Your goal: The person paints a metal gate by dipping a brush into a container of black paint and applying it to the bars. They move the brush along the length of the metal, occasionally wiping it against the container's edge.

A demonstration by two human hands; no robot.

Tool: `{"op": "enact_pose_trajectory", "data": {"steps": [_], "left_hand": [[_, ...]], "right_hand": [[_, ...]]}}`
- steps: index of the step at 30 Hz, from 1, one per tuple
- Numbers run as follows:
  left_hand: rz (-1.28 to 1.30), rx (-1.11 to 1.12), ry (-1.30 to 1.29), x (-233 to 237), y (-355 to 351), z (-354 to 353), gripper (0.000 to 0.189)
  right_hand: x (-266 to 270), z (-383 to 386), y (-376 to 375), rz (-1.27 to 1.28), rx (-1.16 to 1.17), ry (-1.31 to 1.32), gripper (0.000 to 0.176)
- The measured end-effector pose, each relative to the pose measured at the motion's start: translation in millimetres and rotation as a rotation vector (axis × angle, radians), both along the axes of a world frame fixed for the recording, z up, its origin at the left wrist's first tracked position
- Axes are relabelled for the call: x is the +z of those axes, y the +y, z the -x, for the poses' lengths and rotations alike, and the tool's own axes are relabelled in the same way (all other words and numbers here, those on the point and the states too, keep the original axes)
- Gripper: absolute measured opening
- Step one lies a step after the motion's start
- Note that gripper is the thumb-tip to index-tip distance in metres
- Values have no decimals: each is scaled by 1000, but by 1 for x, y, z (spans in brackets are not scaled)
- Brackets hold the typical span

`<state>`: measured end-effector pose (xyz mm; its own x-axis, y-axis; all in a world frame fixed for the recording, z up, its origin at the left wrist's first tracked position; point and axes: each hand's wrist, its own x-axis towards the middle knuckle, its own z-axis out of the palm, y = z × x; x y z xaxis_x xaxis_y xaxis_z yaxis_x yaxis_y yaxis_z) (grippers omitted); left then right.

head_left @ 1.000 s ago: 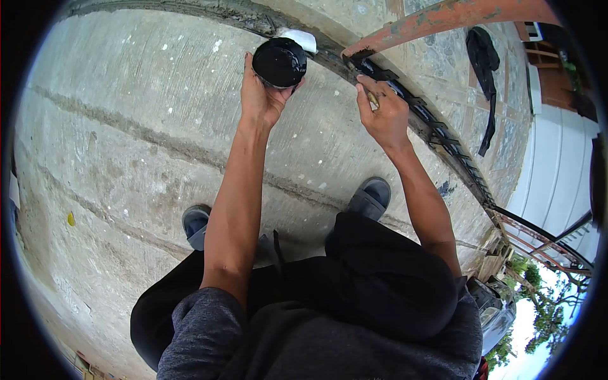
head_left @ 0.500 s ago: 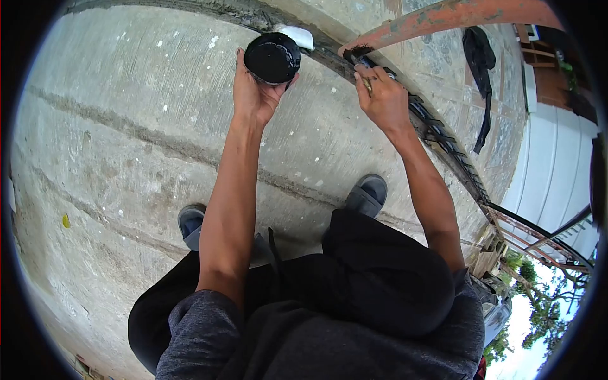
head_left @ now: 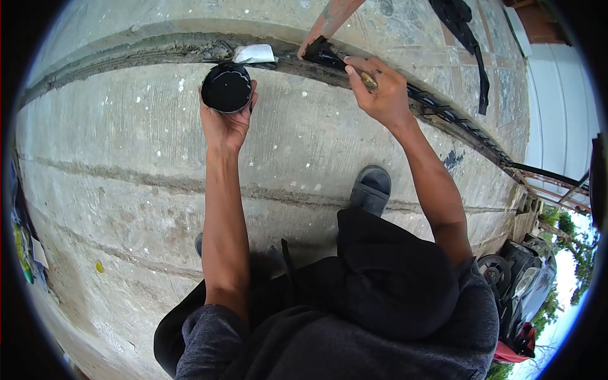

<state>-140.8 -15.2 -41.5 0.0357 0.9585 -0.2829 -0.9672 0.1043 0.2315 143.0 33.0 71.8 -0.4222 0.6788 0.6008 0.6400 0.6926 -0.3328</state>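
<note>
My left hand (head_left: 226, 130) holds up a round cup of black paint (head_left: 227, 88), its fingers around the lower sides. The paint surface is dark and glossy, with streaks on the inner rim. My right hand (head_left: 384, 95) is closed around the handle of a paintbrush (head_left: 335, 58), which points left. Black covers its bristles, and they meet the lower end of a reddish metal post (head_left: 334, 19). That end of the post is coated black. The exact edge between bristles and painted metal is hard to make out.
A white packet (head_left: 254, 54) lies by the dirt-filled groove beyond the cup. Black metal grillwork (head_left: 443, 113) runs along the ledge at right. Black cloth (head_left: 465, 35) lies on the stone paving. A sandalled foot (head_left: 372, 189) rests on the concrete; a motorcycle (head_left: 522, 275) stands far right.
The view has shifted, so the post and packet sit further left. The cup is lower and clear of the packet. My right hand has turned, and more of the brush shows.
</note>
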Motion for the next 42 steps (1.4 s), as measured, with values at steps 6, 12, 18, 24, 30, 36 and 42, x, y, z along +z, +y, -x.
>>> {"op": "enact_pose_trajectory", "data": {"steps": [6,12,18,24,30,36,42], "left_hand": [[30,-49,25,3,-6,5,49],[-13,-89,58,21,-6,7,45],[-4,-148,-25,31,-5,-3,44],[-95,-354,-15,63,32,-16,42],[-153,-348,-15,80,32,-23,44],[-154,-292,-27,67,18,-17,44],[-169,-216,-32,56,15,10,43]], "right_hand": [[13,-8,27,566,-481,719,14],[-5,4,44,742,-474,642,18],[18,-19,30,636,-433,895,17],[15,12,25,705,-457,944,16],[42,-1,13,554,-399,1116,15],[4,6,16,671,-448,1036,14],[44,-7,-14,641,-331,975,19]]}}
